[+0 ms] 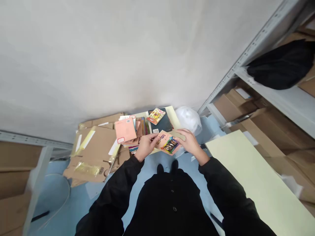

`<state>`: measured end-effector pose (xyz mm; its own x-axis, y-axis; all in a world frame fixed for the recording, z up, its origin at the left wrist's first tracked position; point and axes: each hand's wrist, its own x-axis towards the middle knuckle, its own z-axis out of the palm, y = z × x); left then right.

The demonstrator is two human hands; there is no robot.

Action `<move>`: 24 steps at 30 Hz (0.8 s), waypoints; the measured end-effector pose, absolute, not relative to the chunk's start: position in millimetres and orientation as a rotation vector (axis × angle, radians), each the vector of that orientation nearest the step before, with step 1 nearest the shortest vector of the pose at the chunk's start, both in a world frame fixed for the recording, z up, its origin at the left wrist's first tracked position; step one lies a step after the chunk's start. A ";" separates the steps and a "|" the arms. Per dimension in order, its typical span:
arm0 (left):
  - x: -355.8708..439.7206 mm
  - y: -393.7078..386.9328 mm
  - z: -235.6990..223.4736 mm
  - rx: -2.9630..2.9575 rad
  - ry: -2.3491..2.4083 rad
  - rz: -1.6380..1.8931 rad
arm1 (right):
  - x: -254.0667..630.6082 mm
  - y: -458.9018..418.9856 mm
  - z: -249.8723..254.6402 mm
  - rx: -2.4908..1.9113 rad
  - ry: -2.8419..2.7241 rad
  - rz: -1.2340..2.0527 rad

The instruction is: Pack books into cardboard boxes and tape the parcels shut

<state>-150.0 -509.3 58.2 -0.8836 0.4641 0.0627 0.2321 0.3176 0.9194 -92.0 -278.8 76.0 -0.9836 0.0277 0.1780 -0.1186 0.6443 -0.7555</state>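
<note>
A small pink book with a colourful picture on its cover is held tilted in front of me. My left hand grips its left edge, thumb on the cover. On the right side my right hand pinches the same book between thumb and fingers. Just beyond the hands, a yellow illustrated book lies on a dark book. To the left rises a pile of books topped by a pink one. The pile and the dark book rest on a pale yellow tabletop.
Flattened cardboard is stacked at the left. A white plastic bag sits right of the books. Another pale yellow tabletop stands at the right, beside shelves with cardboard boxes and a black bag. A wall rises behind.
</note>
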 end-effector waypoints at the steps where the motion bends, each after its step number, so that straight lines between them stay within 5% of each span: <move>1: -152.4 -502.2 60.8 0.665 2.283 1.604 | -84.3 -271.9 77.6 0.088 -2.737 1.298; 13: -135.2 -368.0 60.1 0.789 1.757 1.515 | 13.4 -212.6 59.8 -0.372 -2.604 1.623; 24: -42.3 -288.2 27.9 0.411 1.433 1.419 | 114.4 -125.4 31.2 -0.997 -1.734 2.036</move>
<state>-42.3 -288.2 27.9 -0.4099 0.8132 -0.4132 -0.4054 0.2434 0.8812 114.4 -125.4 31.2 -0.7200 0.6180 -0.3156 0.2135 -0.2355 -0.9481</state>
